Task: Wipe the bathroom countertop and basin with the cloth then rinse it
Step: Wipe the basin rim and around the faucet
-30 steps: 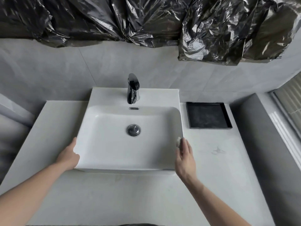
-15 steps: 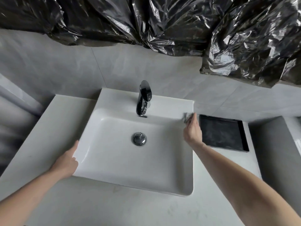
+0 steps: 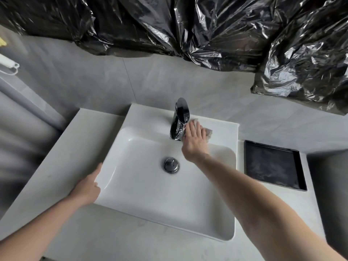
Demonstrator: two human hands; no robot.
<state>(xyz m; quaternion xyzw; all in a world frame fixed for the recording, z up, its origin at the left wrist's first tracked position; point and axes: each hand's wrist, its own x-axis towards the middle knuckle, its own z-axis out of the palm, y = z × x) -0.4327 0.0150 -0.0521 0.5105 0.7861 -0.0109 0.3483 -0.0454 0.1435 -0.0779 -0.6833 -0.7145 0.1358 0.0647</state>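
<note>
A white rectangular basin point(image 3: 146, 189) stands on a pale countertop point(image 3: 62, 153), with a chrome tap point(image 3: 179, 119) on its back ledge and a chrome drain plug point(image 3: 170, 164) in the bowl. My right hand point(image 3: 194, 140) lies flat with straight fingers on a small pale cloth point(image 3: 208, 133), pressing it onto the back ledge just right of the tap's base. Most of the cloth is hidden under the hand. My left hand point(image 3: 88, 187) rests against the basin's left front rim, thumb along the edge.
A black square tray point(image 3: 273, 164) sits on the counter to the right of the basin. Crumpled black plastic sheeting point(image 3: 188, 31) hangs over the grey tiled wall above. A grey wall closes the right side.
My right hand has slid the cloth up the basin's right rim and then left along the back ledge to the tap. The left hand has stayed on the rim.
</note>
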